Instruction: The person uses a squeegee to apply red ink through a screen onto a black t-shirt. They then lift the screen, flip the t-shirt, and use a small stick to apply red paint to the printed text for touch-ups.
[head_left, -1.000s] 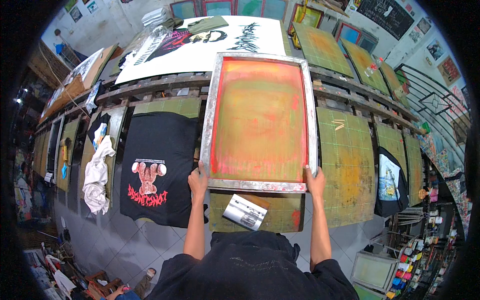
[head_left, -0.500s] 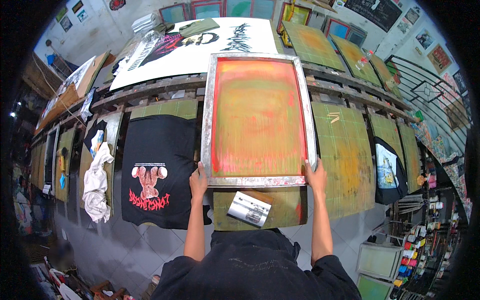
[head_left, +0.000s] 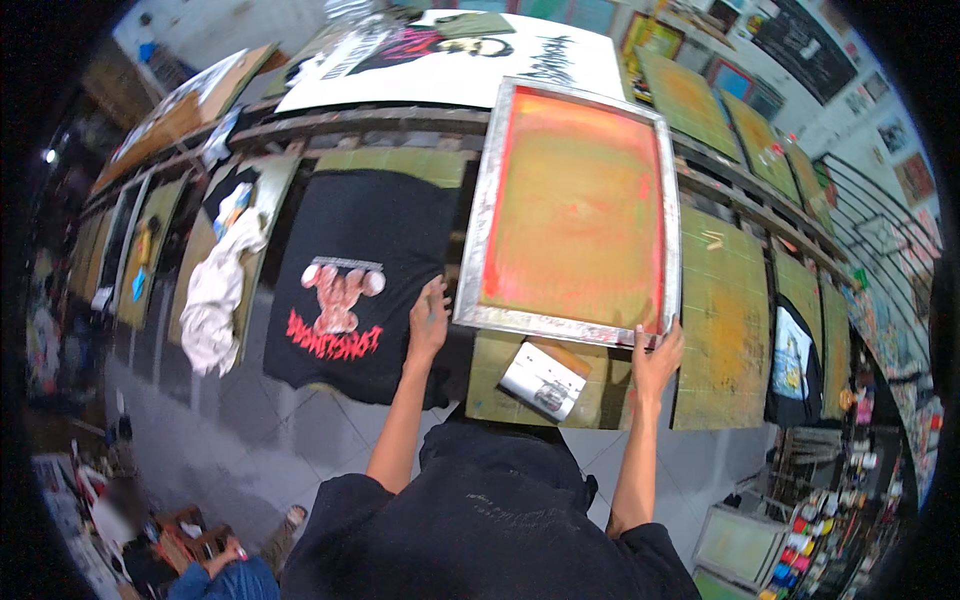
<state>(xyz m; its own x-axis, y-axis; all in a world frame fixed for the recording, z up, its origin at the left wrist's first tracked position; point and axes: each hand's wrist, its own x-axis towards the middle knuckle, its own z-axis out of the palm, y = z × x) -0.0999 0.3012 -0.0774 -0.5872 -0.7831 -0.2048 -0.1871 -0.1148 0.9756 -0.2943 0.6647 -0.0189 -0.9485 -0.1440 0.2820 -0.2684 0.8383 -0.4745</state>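
A screen-printing frame (head_left: 575,210) with a pale, worn border and red, orange and green stains on its mesh lies in front of me over a green printing board. At its lower right corner my right hand (head_left: 657,358) grips the border, fingers bent over the edge. My left hand (head_left: 430,318) is off the frame, fingers apart, just left of its lower left corner and by the edge of a black T-shirt (head_left: 400,210). That shirt lies spread on a board and bears a brown figure with red lettering. Below the frame rests a printed photo sheet (head_left: 544,380).
Green boards (head_left: 722,320) line the rack on both sides. A crumpled white cloth (head_left: 222,290) hangs at left. Behind lies a large printed white sheet (head_left: 590,62). Paint containers (head_left: 800,545) stand low at right. Another person (head_left: 225,575) sits at lower left.
My left hand has come off the frame's lower left corner. My right hand still holds the lower right corner. The whole view has shifted and tilted, bringing a seated person in at lower left.
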